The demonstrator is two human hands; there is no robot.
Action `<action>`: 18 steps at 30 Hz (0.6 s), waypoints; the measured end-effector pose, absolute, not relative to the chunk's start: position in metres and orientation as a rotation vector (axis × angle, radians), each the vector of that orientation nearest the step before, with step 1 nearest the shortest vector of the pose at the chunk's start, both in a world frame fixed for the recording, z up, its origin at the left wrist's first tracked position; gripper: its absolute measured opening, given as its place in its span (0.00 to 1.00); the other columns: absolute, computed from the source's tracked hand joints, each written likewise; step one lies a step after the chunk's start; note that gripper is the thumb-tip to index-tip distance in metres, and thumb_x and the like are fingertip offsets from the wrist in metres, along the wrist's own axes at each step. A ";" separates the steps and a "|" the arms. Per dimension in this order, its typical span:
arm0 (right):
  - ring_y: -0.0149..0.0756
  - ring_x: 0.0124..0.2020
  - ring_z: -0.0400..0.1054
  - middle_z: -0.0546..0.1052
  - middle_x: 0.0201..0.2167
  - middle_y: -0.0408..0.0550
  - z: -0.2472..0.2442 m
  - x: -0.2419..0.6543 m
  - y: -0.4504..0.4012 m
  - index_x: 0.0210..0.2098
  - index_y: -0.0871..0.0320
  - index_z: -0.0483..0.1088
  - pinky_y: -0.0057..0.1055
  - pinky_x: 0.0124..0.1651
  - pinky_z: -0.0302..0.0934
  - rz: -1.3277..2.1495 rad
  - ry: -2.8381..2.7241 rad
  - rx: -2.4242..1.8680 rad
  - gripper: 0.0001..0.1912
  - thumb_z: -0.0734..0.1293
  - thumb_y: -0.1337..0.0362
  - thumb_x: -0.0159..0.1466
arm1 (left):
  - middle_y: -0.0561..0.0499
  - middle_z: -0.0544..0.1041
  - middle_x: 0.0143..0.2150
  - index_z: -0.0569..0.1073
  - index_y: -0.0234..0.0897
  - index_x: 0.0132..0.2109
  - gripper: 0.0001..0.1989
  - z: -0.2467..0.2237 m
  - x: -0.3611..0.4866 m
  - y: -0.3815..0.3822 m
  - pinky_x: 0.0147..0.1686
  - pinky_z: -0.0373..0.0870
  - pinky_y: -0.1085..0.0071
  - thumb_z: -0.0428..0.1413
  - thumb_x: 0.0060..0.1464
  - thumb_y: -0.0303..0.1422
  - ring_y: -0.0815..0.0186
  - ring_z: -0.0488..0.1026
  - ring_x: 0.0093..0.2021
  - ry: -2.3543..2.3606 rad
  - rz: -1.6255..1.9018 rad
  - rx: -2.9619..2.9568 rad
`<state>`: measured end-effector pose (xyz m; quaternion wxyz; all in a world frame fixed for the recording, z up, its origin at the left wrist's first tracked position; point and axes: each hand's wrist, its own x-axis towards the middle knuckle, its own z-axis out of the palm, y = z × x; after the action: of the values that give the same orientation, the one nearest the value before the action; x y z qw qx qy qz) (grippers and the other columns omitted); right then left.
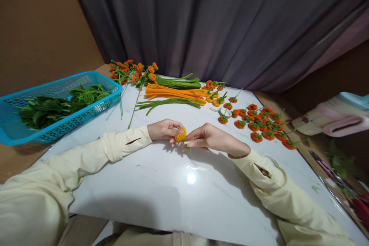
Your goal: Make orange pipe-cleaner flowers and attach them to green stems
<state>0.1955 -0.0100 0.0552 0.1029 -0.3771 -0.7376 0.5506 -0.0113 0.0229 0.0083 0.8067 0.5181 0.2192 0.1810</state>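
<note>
Near the middle of the white table (173, 184), my left hand (165, 129) pinches a small yellow-orange fuzzy pumpkin shape (180, 135) between thumb and fingers. My right hand (206, 137) is closed at its green stem end, where a pale strip (186, 142) shows at the fingertips. A bit of green sticks out below them. Beyond the hands lie a bundle of orange fuzzy stems (175, 93) and green fuzzy stems (178, 82) behind it, with more green ones in front.
A blue basket (63, 125) of green leaves stands at the left. Orange flowers (123, 69) lie at the back left. Several orange pumpkins (262, 118) and a tape roll (225, 112) lie at the right. Pliers (323, 163) and a cup (340, 111) are farther right.
</note>
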 end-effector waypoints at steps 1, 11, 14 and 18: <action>0.20 0.17 0.51 0.74 0.25 0.47 0.056 0.195 -0.011 0.39 0.66 0.76 0.22 0.19 0.48 1.612 -2.186 -1.114 0.20 0.67 0.54 0.57 | 0.52 0.72 0.23 0.68 0.29 0.36 0.23 0.008 -0.012 0.023 0.19 0.64 0.76 0.65 0.40 0.42 0.75 0.64 0.18 0.465 0.390 1.101; 0.19 0.16 0.49 0.77 0.32 0.51 0.055 0.192 -0.011 0.36 0.65 0.75 0.22 0.18 0.46 1.815 -1.984 -1.055 0.18 0.67 0.55 0.56 | 0.52 0.72 0.22 0.69 0.30 0.36 0.23 0.006 -0.011 0.024 0.19 0.63 0.77 0.66 0.40 0.42 0.76 0.63 0.17 0.472 0.384 1.121; 0.19 0.16 0.49 0.77 0.30 0.50 0.051 0.193 -0.010 0.34 0.66 0.75 0.22 0.18 0.46 1.920 -1.909 -1.039 0.15 0.69 0.59 0.54 | 0.52 0.73 0.23 0.70 0.30 0.35 0.23 0.009 -0.011 0.023 0.18 0.62 0.78 0.66 0.39 0.43 0.75 0.64 0.17 0.484 0.356 1.213; 0.19 0.15 0.49 0.75 0.24 0.48 0.042 0.194 -0.008 0.35 0.67 0.76 0.22 0.17 0.42 2.096 -1.788 -0.995 0.15 0.70 0.62 0.52 | 0.51 0.74 0.23 0.71 0.30 0.35 0.22 0.015 -0.012 0.020 0.18 0.62 0.79 0.65 0.39 0.43 0.75 0.65 0.17 0.487 0.297 1.338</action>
<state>0.1943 -0.0077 0.0417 0.1058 -0.3377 -0.6069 0.7116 -0.0116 0.0203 0.0153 0.7472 0.6114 0.2225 0.1357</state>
